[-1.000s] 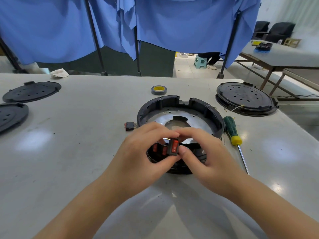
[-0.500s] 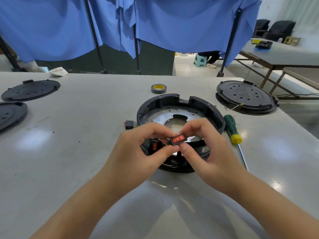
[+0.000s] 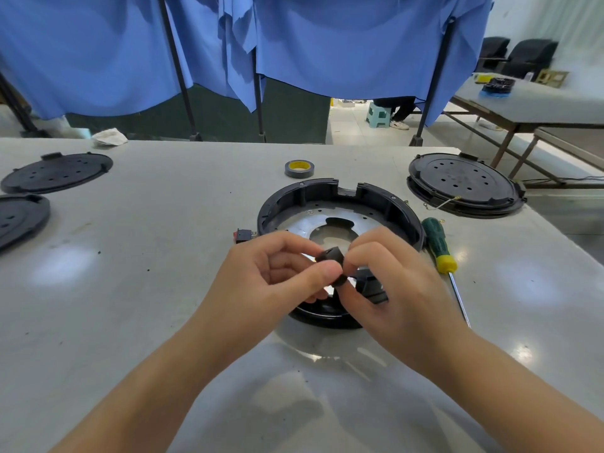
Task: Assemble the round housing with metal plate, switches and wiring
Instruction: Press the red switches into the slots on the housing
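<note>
Both hands meet above the near part of the round housing (image 3: 340, 204). The left hand (image 3: 274, 279) pinches a small black switch (image 3: 330, 256) between its thumb and its curled first fingers, and the right hand (image 3: 395, 289) pinches the same switch from the other side with thumb and forefinger. The switch is lifted above the metal plate (image 3: 333, 220) that lies inside the housing, and it does not touch the plate. Just under the right thumb there is another black part (image 3: 371, 284) at the near wall of the housing; I cannot tell if the hand touches it.

The housing stands on the grey counter (image 3: 137, 289), about in the middle. A second switch (image 3: 242, 236) lies on the counter just beside the left wall of the housing. On the right, a screwdriver (image 3: 439, 246) with green and yellow handle lies near the housing wall, its shaft pointing toward the person. A roll of tape (image 3: 299, 168) lies behind the housing, apart from it.

A black round cover (image 3: 464, 184) is at the far right, close to the right edge of the counter. Two more black covers (image 3: 55, 171) lie at the far left, one partly cut by the picture edge. Between these covers and the housing the counter surface is wide and bare, also in front, under the forearms.
</note>
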